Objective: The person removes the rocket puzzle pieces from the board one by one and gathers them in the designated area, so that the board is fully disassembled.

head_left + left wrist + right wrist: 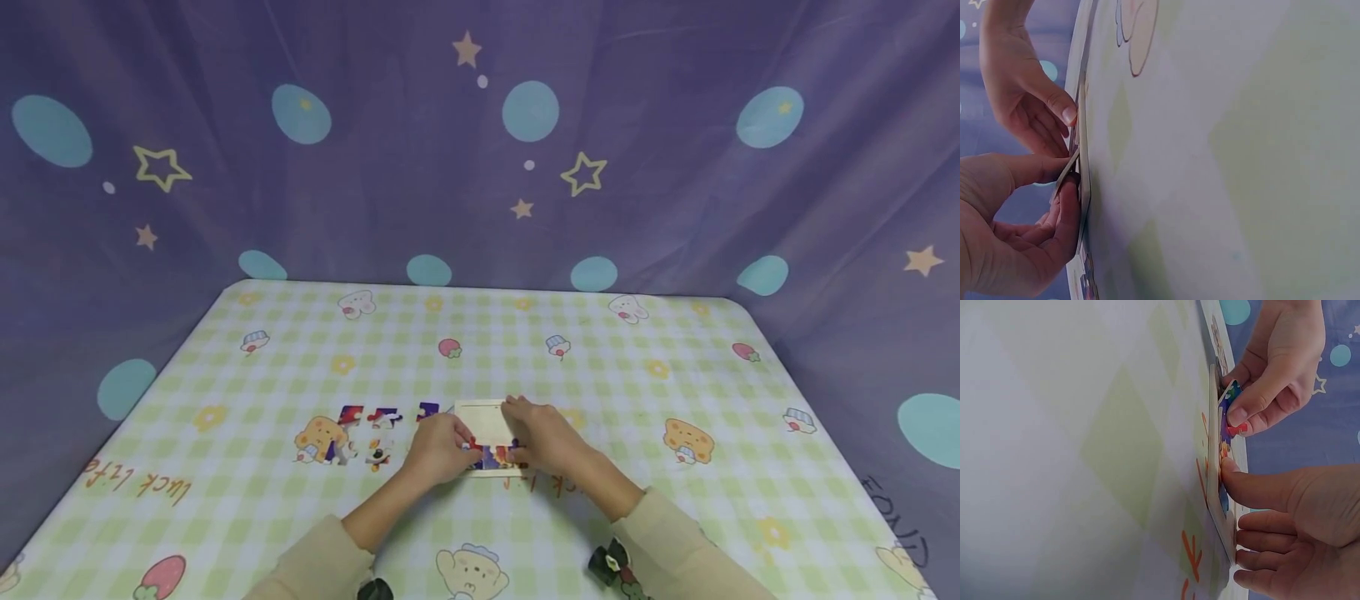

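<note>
A shallow wooden puzzle tray [480, 423] lies on the table, its near part filled with colourful jigsaw pieces [497, 457] and its far part bare. My left hand [438, 450] pinches a jigsaw piece [1232, 394] between thumb and fingers at the tray's near left; the piece is tilted, one edge low against the tray. On the right side, my right hand [551, 437] rests along the tray, its thumb [1230, 472] pressing on the placed pieces and its other fingers extended by the edge. The left hand hides the tray's left side in the head view.
Left of the tray lie several loose jigsaw pieces, among them a red one [351, 415], a red and purple one [385, 417], a dark blue one [427, 410] and a white and black one [379, 452]. A checked tablecloth [480, 375] covers the table; a purple curtain [420, 192] hangs behind.
</note>
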Available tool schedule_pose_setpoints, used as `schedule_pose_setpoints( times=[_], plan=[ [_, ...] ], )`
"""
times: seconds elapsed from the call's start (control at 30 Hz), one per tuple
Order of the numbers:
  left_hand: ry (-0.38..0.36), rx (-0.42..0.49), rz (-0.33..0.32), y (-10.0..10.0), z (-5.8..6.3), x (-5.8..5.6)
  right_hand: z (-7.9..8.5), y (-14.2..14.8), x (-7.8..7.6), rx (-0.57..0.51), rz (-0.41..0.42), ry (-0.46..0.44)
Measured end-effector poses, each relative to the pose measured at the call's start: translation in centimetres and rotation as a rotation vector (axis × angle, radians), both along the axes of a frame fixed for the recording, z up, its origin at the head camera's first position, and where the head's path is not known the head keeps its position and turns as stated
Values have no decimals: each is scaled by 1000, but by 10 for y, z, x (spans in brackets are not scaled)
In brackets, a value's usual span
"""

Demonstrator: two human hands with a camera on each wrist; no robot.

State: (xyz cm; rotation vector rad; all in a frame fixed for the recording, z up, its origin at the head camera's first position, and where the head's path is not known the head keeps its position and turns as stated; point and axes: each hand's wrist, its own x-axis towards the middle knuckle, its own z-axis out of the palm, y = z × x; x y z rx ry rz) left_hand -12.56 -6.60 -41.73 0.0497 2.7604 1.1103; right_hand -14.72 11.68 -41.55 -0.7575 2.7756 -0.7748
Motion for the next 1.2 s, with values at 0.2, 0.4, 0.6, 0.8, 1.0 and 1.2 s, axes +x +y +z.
schedule_pose_setpoints(
  times=[0.2,0.4,0.6,0.8,1.0,1.2],
  plan=[
    [-32,-12,-7,0,1,-4,-1,1,0,-13,21,21],
    [-55,-3,-3,2,5,-5,-2,2,-1,-18,22,19],
    [-53,14,-55,2,3,-5,-2,1,-1,7,4,18],
    [-97,-9,-65,4,3,-4,-2,1,0,16,-7,3],
    [-99,-69,-72,7,7,-2,-1,2,0,-7,3,16],
    [-103,-39,-52,6,6,-3,-1,2,1,1,-3,-2]
  ],
)
